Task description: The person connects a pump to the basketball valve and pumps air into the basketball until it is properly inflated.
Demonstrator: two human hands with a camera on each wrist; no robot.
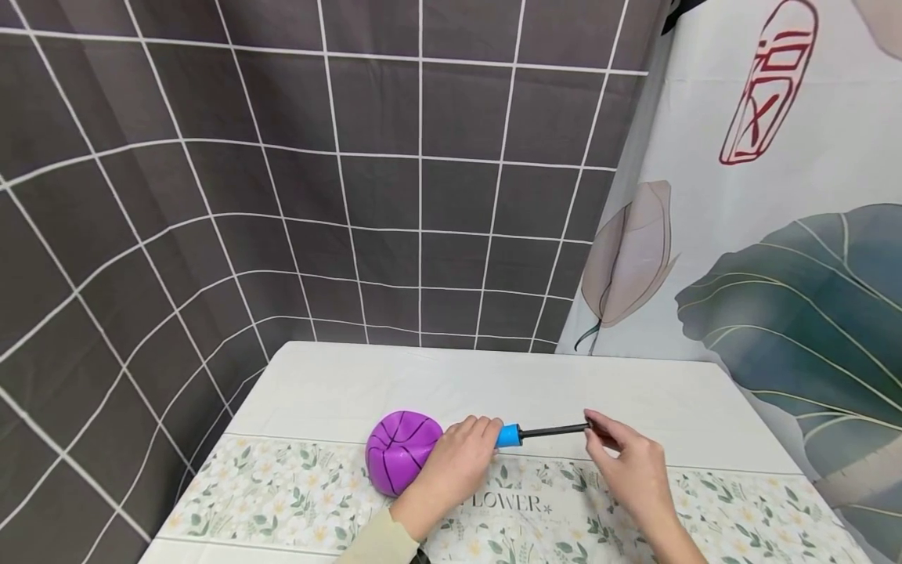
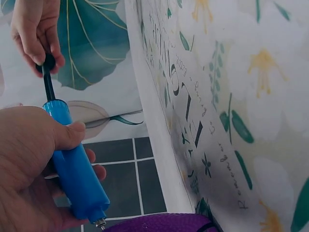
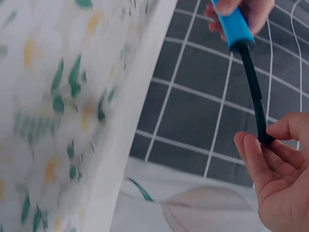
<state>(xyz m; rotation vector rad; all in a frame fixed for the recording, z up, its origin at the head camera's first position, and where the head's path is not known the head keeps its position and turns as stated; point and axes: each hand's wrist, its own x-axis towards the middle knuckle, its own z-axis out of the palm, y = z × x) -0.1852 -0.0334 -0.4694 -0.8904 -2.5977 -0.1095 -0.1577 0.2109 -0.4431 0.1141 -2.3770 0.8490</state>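
Pump [image 1: 509, 435]: one, in left hand [image 1: 461, 454], right hand [image 1: 632, 466]; one purple ball [image 1: 398, 456]

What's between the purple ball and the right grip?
In the head view, between the purple ball and the right grip lie the left grip, holding a blue pump, and its black rod. The left wrist view adds a metal tip.

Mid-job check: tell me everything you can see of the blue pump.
The pump has a smooth blue barrel that looks plastic, a thin black rod extending well out, and a metal-looking tip. It is held above the table, roughly level in the head view, rod on the right. The left hand grips the barrel; the right hand pinches the rod's dark end. The tip is at the purple ball; whether it is inserted cannot be told.
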